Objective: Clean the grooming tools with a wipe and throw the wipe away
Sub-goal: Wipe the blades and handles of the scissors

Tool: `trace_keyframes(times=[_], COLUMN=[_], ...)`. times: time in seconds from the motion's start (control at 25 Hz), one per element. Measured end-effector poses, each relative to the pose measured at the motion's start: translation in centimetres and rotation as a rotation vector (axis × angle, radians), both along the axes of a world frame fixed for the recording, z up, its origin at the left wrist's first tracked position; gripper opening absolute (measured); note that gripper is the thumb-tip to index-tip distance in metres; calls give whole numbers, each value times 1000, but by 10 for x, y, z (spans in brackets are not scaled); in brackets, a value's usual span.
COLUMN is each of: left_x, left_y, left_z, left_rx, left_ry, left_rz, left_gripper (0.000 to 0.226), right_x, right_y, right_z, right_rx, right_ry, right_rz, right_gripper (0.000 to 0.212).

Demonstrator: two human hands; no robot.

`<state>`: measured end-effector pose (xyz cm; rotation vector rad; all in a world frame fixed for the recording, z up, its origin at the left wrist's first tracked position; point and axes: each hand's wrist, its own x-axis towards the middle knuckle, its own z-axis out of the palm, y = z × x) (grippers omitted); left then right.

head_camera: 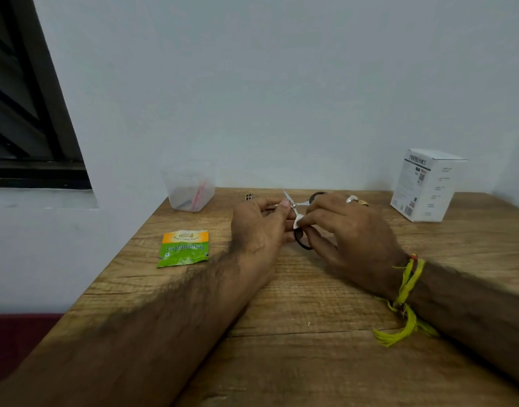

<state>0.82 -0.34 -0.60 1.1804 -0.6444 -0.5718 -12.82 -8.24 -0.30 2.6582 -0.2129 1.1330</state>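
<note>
- Head view shows your left hand (259,227) pinching the small scissors (297,211) near the pivot, thumb and fingers curled round the metal.
- Your right hand (346,230) pinches a small white wipe (298,222) against one blade, fingers curled (rings on two of them).
- Scissors are held open just above the table (281,333), towards its far edge, black loops showing above and below your hands.
- A green and orange sachet (183,248) lies flat near the left edge.
- A clear plastic cup (189,189) stands at the far left corner.
- A white box (425,186) stands upright near the far right corner.
</note>
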Motion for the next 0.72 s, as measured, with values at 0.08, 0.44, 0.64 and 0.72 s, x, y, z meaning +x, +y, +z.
trace_keyframes(times=[0.08,0.44,0.64,0.72], left_x=[1,-2,-4,-4], left_y=[0,2,3,2], left_z=[1,2,4,4], left_rx=[17,37,55,64], left_ry=[-8,-61,-52,-56], left_rz=[10,-27,-37,-32], left_gripper=[10,10,7,10], right_x=[0,-4,-4,-5], right_y=[3,8,4,4], right_z=[1,2,2,2], right_rx=[27,20,-38,-61], right_ry=[-4,65,31,65], right_rz=[-3,30,24,47], right_gripper=[13,10,13,13])
